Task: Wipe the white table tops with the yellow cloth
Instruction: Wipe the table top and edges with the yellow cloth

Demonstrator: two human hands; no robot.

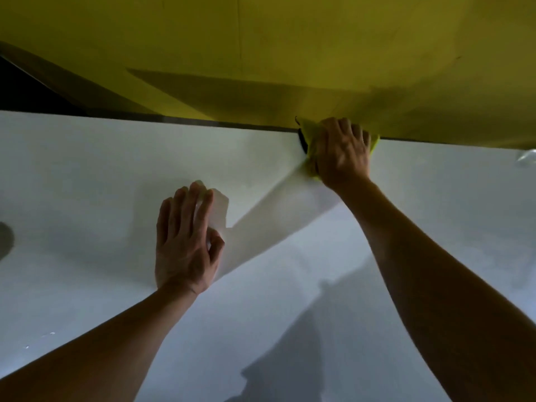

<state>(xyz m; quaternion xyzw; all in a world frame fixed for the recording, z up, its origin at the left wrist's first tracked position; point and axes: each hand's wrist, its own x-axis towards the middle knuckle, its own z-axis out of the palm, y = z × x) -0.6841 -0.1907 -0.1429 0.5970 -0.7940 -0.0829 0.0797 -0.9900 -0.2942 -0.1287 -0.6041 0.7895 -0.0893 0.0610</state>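
Nearest, the left hand (pixel 185 242) lies flat on the smooth white bench (pixel 87 175), fingers straight and holding nothing, probably as a brace. Farther off, the right hand (pixel 343 152) reaches to the bench's back edge against the yellow wall (pixel 261 39), its grip bunching the crumpled yellow cloth (pixel 309 134), likely to wipe that far strip.

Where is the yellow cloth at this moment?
In the head view, the yellow cloth lies right of centre at the far edge of the white table top, bunched under the right hand, against the yellow wall.
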